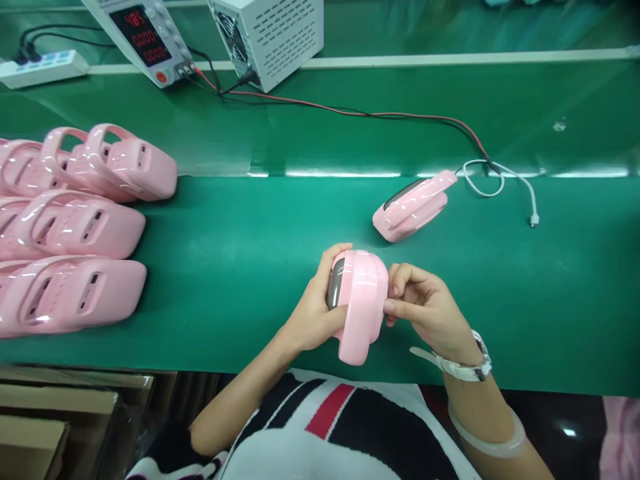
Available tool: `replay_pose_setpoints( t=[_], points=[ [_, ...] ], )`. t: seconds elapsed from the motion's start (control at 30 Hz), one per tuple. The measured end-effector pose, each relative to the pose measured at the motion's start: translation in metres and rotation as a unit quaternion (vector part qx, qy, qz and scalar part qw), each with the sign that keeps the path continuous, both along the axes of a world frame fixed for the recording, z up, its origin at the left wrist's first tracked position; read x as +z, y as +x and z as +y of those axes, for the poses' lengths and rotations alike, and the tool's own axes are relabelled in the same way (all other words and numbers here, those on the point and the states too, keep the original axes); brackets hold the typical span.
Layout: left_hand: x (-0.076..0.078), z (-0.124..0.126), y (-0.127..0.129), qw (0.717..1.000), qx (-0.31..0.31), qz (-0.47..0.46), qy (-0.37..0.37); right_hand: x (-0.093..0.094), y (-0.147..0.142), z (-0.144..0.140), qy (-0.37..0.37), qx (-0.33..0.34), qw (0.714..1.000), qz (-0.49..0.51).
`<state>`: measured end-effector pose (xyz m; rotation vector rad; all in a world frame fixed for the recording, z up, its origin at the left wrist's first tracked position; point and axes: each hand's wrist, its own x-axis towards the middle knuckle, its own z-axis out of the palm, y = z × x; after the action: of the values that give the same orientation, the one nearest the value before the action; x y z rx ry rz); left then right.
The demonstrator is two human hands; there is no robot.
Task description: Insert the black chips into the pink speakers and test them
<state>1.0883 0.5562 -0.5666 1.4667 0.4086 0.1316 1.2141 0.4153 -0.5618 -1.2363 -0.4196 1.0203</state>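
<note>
A: Entry, head view. What do the hands have?

B: Both grip one pink device (361, 303), held just above the near edge of the green bench (240, 267), close to the person's chest. Left hand (313, 310) is wrapped round its left side, fingers curled over the top, thumb by a dark grey panel on that face. Right hand (425, 307) is closed against the right edge, fingertips pinching the rim. A white wristwatch (467, 363) sits on the right wrist.

A: Orientation of the device?

B: Upright, narrow end pointing down toward the person.

A: Other units?

B: A second pink device (413, 205) lies on the bench beyond the hands, apart from them, its far end touching a white cable (500, 180) that joins red and black leads (350, 112). A group of pink devices (75, 227) lies at the left, well apart.

A: Instruments?

B: A power supply (145, 33) with red digits at the far left, a white vented box (270, 33) beside it, and a power strip (43, 67) at the far left edge.
</note>
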Motion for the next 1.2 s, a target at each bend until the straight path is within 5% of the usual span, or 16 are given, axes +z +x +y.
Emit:
replay_pose_setpoints(
  t=[1.2],
  points=[
    [0.01, 0.0004, 0.0012, 0.999, -0.015, -0.044, -0.004, 0.0005, -0.0091, -0.0075, 0.052, -0.032, 0.998, -0.004]
  ],
)
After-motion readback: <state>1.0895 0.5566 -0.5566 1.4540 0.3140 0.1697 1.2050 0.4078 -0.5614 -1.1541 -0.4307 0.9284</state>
